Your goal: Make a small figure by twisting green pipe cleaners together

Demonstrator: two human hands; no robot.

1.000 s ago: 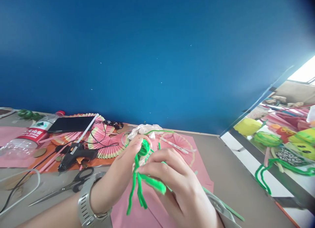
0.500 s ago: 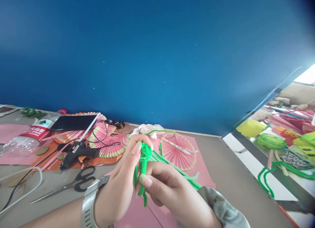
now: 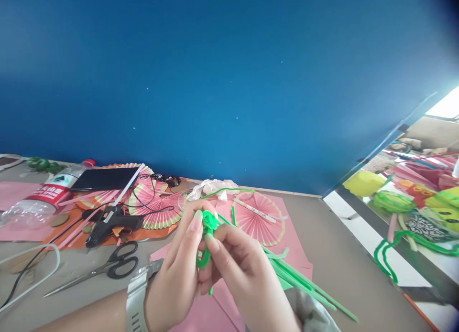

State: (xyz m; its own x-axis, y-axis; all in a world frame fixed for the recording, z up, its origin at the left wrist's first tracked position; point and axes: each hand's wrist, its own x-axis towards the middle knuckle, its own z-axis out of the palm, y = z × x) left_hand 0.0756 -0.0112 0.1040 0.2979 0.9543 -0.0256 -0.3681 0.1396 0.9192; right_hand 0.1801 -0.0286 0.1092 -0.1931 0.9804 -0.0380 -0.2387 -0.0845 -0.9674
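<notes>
A small bundle of bent green pipe cleaner (image 3: 209, 220) is held between both hands at the lower middle, coiled at the top with a loop and an end hanging below. My left hand (image 3: 181, 267), with a pale watch on its wrist, pinches the coiled top between thumb and fingers. Just beneath the coil, my right hand (image 3: 238, 265) presses thumb and forefinger on the stem; its other fingers are curled and partly hidden. Long green pipe cleaners (image 3: 304, 282) lie under and beyond the right wrist, on pink paper (image 3: 299, 246).
Scissors (image 3: 122, 260), a black glue gun (image 3: 113, 224), a plastic bottle (image 3: 50, 196) and a dark tablet (image 3: 103, 178) lie left. A pleated pink fan (image 3: 258, 227) with a pen (image 3: 256, 211) lies behind the right hand. A blue panel (image 3: 229, 83) rises behind.
My right hand has moved up and closer to the coiled top. The lower part of the green piece now curves into a loop, and more of the long pipe cleaners shows at the right.
</notes>
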